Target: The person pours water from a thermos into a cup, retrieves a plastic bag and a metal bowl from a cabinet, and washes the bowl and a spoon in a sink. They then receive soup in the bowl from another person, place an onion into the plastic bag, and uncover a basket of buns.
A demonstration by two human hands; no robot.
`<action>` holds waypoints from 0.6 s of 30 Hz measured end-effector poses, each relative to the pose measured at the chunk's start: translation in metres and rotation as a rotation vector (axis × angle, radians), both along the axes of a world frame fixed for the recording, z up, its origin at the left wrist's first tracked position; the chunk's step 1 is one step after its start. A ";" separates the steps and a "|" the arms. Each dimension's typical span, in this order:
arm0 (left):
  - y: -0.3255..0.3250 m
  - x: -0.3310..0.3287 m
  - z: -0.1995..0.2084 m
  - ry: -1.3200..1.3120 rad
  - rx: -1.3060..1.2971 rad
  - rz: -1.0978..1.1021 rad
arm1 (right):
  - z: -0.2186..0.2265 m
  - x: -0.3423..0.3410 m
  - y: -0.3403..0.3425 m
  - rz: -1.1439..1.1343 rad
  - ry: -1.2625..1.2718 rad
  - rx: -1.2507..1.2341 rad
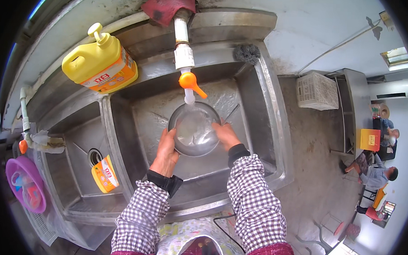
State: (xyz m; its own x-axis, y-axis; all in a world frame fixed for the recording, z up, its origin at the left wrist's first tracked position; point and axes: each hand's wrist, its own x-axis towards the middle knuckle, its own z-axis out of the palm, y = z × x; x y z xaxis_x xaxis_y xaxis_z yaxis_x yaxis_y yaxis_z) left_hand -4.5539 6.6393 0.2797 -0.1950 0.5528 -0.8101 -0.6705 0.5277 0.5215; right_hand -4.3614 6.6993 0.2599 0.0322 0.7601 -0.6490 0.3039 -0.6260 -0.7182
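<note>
Both my hands hold a round metal bowl [196, 148] by its rim, inside the large basin of a stainless steel sink [150, 102]. My left hand [166, 149] is closed on the left side and my right hand [225, 134] on the right. Directly above the bowl's far edge is the mouth of a white plastic tap [184, 58] with an orange lever [192, 83]. The bowl's inside looks wet and shiny; whether water is flowing I cannot tell.
A yellow pump jug [102, 68] stands on the sink's back ledge, left of the tap. The smaller left basin holds a yellow-orange container [105, 174]. A dark scourer [247, 53] rests at the back right corner. Far left is a purple basin [26, 183]; people sit at far right.
</note>
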 end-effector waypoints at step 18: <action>0.048 0.028 0.196 1.415 1.035 -0.648 | -0.011 -0.075 0.031 0.437 -0.435 0.277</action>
State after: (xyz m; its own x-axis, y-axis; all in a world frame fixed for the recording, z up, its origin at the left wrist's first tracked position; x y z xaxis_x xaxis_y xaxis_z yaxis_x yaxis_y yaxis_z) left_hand -4.5262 6.6875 0.4762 0.0781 0.9102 0.4068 0.6401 -0.3586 0.6795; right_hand -4.4363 6.7301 0.2491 -0.1019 0.8993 -0.4253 0.7848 -0.1901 -0.5899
